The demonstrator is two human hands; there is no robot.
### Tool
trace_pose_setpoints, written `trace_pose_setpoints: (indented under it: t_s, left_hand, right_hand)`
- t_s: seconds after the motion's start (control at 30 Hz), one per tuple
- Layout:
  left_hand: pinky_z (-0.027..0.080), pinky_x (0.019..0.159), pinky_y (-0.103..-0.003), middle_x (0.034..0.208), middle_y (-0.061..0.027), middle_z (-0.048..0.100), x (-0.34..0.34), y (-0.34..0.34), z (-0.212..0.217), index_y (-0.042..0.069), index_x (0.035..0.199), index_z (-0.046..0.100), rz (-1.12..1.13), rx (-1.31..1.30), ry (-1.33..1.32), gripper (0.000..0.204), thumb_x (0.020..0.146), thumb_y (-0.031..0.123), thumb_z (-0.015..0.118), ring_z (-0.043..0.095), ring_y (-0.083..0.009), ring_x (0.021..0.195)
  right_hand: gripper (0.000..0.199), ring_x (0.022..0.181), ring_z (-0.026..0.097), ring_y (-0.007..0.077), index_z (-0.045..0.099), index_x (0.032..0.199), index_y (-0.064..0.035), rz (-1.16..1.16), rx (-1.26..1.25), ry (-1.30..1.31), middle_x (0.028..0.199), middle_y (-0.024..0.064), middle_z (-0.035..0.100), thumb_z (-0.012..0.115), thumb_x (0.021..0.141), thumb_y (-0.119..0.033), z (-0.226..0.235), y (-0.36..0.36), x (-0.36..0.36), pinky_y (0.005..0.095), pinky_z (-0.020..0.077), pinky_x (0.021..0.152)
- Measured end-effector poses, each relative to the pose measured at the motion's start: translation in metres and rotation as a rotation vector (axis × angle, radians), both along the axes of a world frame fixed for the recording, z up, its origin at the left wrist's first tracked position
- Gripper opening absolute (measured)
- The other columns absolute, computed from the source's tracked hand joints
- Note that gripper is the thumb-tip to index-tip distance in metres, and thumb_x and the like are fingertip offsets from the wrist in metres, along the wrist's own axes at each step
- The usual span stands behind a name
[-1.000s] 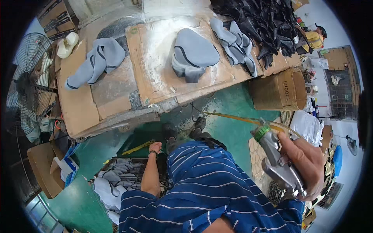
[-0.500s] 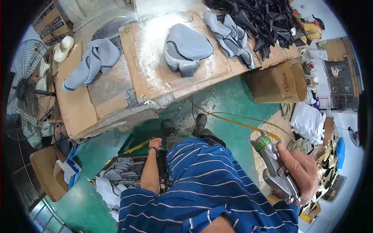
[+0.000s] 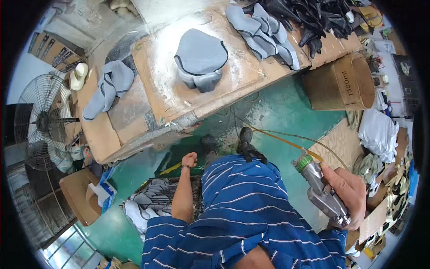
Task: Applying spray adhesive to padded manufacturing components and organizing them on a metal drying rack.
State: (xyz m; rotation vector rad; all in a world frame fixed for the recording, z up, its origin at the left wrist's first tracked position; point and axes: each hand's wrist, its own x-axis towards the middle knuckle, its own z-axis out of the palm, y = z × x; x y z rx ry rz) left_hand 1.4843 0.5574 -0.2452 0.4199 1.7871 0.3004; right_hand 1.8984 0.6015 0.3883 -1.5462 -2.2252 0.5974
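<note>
Beside the shirt (image 3: pixel 242 197), the right hand (image 3: pixel 350 193) grips a spray gun (image 3: pixel 327 197), whose hose (image 3: pixel 286 141), looping near the shoe (image 3: pixel 245 135), could snag underfoot; the left hand (image 3: pixel 189 159) is curled, contents unclear.

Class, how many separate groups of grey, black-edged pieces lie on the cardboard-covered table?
3: left group, middle group, right group near shiny black pieces; some may be hidden.

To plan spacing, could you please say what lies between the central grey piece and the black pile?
Overlapping grey pieces and white-dusted cardboard lie between them in the head view.
</note>
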Motion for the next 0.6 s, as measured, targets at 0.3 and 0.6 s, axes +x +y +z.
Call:
trace_pose_setpoints:
  t_s: [0.3,0.6]
  left_hand:
    - [0.056,0.057,-0.030,0.080,-0.0003,0.071,0.044,0.000,0.030,0.012,0.102,0.078,0.042,0.019,0.026,0.017,0.094,0.025,0.071,0.067,-0.0108,0.070]
    - [0.061,0.060,-0.033,0.085,-0.0016,0.073,0.063,0.001,0.043,0.017,0.104,0.080,0.021,-0.059,0.101,0.018,0.094,0.029,0.072,0.071,-0.0129,0.078]
  right_hand:
    - [0.064,0.061,0.065,0.0221,0.066,0.130,0.0084,-0.022,-0.036,0.142,0.074,0.0105,0.067,0.081,0.070,-0.006,-0.025,0.037,0.088,0.0333,0.0491,0.054]
    - [0.063,0.066,0.065,0.0254,0.068,0.131,0.0043,-0.123,-0.033,0.183,0.077,0.0111,0.066,0.077,0.069,-0.006,-0.039,0.080,0.131,0.0337,0.0486,0.059]
